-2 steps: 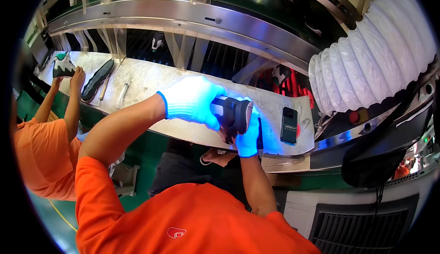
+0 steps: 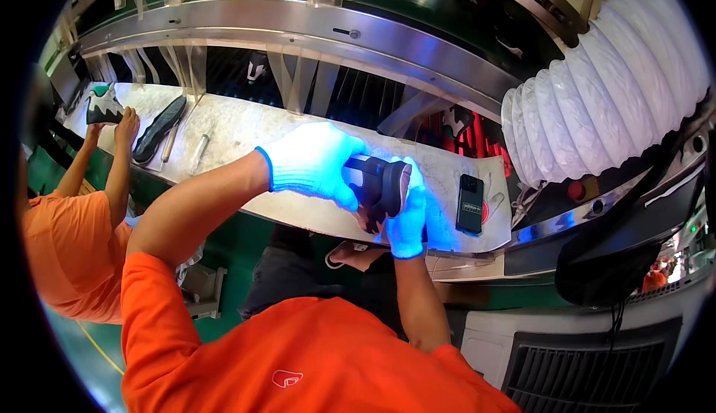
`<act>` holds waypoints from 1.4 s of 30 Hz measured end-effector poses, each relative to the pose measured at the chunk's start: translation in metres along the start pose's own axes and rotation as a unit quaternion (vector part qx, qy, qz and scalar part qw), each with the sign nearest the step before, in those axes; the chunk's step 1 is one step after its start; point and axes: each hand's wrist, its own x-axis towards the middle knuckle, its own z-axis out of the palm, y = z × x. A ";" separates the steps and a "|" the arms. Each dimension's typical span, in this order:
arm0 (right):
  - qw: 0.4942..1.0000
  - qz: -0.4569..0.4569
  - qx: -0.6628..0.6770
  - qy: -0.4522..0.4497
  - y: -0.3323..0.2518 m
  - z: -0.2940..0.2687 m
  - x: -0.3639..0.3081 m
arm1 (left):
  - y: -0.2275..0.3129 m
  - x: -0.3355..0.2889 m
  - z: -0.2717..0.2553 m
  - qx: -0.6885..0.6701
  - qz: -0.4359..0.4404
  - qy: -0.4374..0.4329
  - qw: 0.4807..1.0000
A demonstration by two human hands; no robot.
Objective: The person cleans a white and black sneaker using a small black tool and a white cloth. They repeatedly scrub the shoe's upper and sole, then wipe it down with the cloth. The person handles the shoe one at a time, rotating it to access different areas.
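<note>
Hands (image 2: 312, 161) (image 2: 406, 225) numbering two hold one dark shoe (image 2: 382, 186).

Long, pale, stained worktop (image 2: 242, 121)
Toward its left lie a dark shoe sole (image 2: 158, 131), a slim tan-handled tool (image 2: 171, 142) just beside it, and a pale tube (image 2: 200, 153); near the right end, a black phone (image 2: 470, 203) beside a small red rounded thing (image 2: 485, 211).

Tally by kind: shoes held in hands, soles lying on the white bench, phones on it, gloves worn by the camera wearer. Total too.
Held shoes: 2 (dark shoe, white-and-black shoe)
Dark sole: 1
Phone: 1
Gloves: 2 (left hand, right hand)
Total: 6
</note>
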 end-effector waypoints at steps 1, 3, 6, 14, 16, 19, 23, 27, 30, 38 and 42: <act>0.999 -0.043 0.019 0.019 -0.011 0.000 -0.003 | 0.002 0.004 0.001 0.002 -0.004 -0.005 1.000; 0.998 -0.044 -0.036 -0.012 -0.029 -0.011 -0.004 | 0.008 0.008 0.000 0.012 -0.015 -0.015 1.000; 0.992 -0.095 -0.054 -0.063 -0.059 -0.003 -0.013 | 0.024 0.011 -0.005 -0.002 -0.058 -0.049 0.997; 0.953 -0.184 0.242 -0.014 -0.028 0.027 -0.017 | 0.021 0.002 0.002 0.074 0.027 0.012 0.997; 0.967 -0.195 0.151 -0.056 -0.035 0.026 -0.014 | 0.010 -0.012 0.014 0.079 0.058 0.035 0.995; 0.972 -0.215 0.019 -0.091 -0.045 0.016 -0.016 | 0.029 -0.018 0.015 0.127 0.014 0.022 0.992; 0.962 -0.250 0.006 -0.106 -0.044 0.010 -0.031 | 0.033 -0.023 0.024 0.137 0.054 0.048 0.988; 0.979 -0.191 0.024 -0.071 -0.055 0.019 -0.046 | 0.034 -0.021 0.024 0.148 0.063 0.036 0.986; 0.964 -0.254 0.075 0.012 -0.034 0.030 -0.039 | 0.028 -0.020 0.024 0.153 0.084 0.028 0.984; 0.965 -0.256 0.031 -0.043 -0.039 0.019 -0.038 | 0.014 -0.013 0.020 0.132 0.120 -0.021 0.984; 0.964 -0.262 0.032 -0.040 -0.044 0.020 -0.033 | 0.015 -0.005 0.016 0.127 0.117 -0.035 0.984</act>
